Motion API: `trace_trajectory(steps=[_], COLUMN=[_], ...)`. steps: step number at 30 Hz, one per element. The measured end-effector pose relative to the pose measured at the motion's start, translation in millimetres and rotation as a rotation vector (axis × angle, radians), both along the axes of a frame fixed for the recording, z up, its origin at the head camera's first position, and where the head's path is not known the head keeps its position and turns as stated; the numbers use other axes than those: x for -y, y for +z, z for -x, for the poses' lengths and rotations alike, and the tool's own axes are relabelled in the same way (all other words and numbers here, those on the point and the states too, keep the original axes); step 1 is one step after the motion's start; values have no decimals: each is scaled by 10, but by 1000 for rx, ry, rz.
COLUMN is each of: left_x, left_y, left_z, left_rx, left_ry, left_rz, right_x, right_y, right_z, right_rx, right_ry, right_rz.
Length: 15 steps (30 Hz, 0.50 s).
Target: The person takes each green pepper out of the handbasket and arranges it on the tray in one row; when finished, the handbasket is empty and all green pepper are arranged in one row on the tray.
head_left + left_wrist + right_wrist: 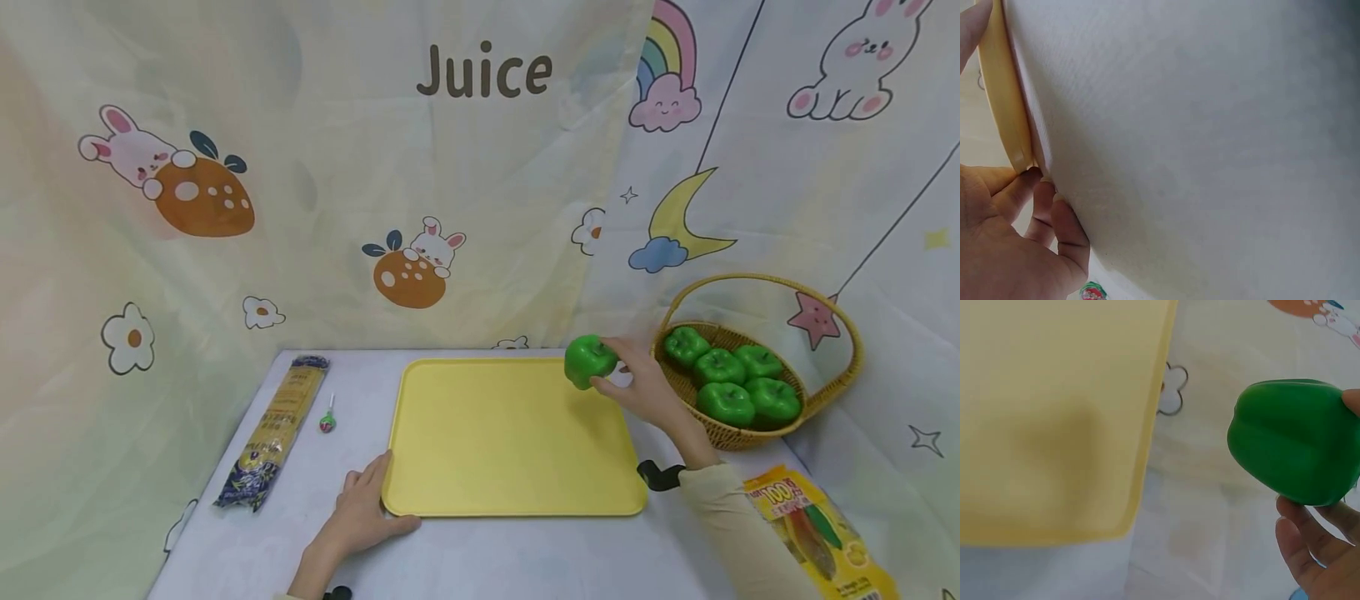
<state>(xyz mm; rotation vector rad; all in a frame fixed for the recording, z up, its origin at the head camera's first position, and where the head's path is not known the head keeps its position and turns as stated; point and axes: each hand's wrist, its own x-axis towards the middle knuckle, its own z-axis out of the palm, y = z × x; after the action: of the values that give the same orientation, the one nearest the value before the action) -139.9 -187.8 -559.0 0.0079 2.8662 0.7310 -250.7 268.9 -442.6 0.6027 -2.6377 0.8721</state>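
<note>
Nearest the head cam: left hand (363, 508) rests flat on table (480, 558) at front-left corner of yellow tray (510, 442), fingers relaxed, touching the rim; left wrist view shows fingertips (1047, 194) against the tray edge. Right hand (645, 387) pinches a green pepper (590, 361) w/ curled fingers, held over tray's far-right corner, just beside the wicker basket (828, 387) w/ more green peppers. Pasta pack (273, 429) & lollipop (327, 422) lie left of tray; snack bag (821, 533) front right.
</note>
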Motion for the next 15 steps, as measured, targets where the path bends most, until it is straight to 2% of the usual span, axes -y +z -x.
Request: trace_trajectory(steps=[8,15], left_x=[8,-6], left_y=[9,16], left_z=[-1,-7], left_rx=[-2,7], left_ry=[-2,1], left_rz=[5,-5], right_x=[322,557], right_y=[-185,-334], right_z=[-12,22], right_rx=[11,56], right_ry=[111,140], right_rz=[4,35])
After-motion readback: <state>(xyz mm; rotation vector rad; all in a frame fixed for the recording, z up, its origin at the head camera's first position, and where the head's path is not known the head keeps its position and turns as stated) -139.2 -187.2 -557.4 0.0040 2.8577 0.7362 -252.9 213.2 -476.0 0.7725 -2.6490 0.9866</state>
